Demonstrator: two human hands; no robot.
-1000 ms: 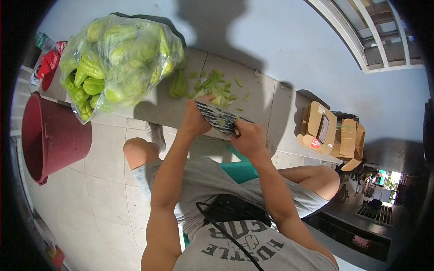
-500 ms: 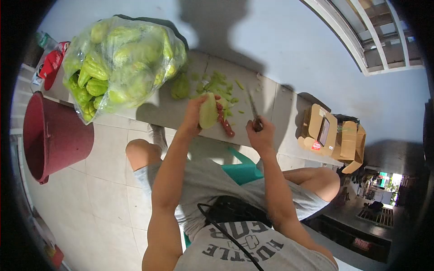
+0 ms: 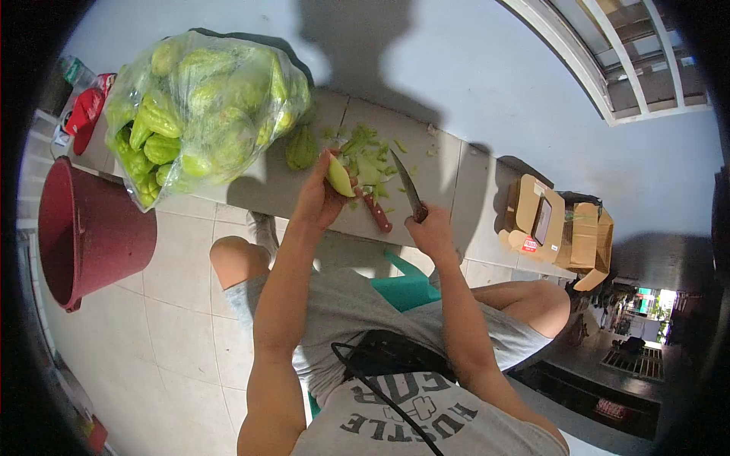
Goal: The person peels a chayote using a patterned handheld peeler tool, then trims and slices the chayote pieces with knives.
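In the head view, my left hand (image 3: 316, 199) is closed around a pale green piece of peeled chayote (image 3: 339, 177). My right hand (image 3: 433, 231) grips the dark handle of a knife (image 3: 406, 181), its blade pointing up and away, apart from the chayote. Between the hands, a red-handled tool (image 3: 378, 214) lies on the tiled ledge; its far end is hidden. Green peelings and cut pieces (image 3: 363, 144) are scattered beyond my hands. One whole chayote (image 3: 302, 147) rests just left of them.
A large clear plastic bag of chayotes (image 3: 220, 99) sits on the ledge (image 3: 473, 175) at left. Below it stands a dark red bucket (image 3: 114, 235). Opened cardboard boxes (image 3: 544, 216) are at right. A wall (image 3: 471, 68) rises behind the ledge.
The chayote in my left hand shows a narrower shape, and a larger pale piece now lies among the peelings. My right hand has shifted slightly left and down, with the blade tilted leftward.
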